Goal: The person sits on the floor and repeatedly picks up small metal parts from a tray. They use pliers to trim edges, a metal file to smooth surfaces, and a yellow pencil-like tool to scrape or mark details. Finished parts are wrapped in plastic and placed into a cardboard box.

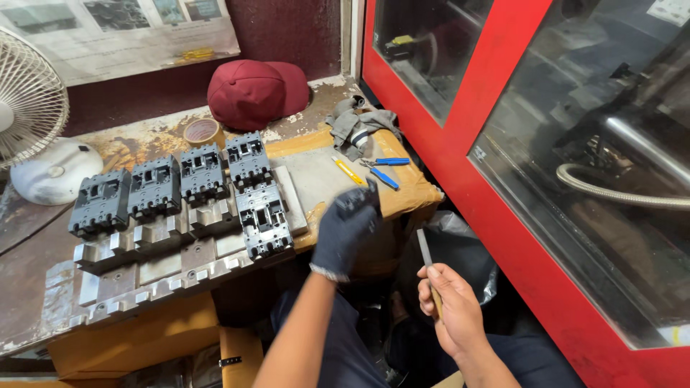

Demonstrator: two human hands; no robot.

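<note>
Right hand, bare, nearest camera: fist closed around wooden handle of file. File upright, long axis near vertical, tip up, leaning slightly left.

Left hand, dark glove, fingers curled around small dark part; blurred, exact grip unclear. Held at bench edge, above lap.

Judgement: bring file flat to part's edge, short light strokes, part steadied against cardboard.

Left on metal plate: grey breaker housing; behind, row of four more. Farther: yellow knife, blue pliers, rag, tape roll, red cap, fan.
</note>
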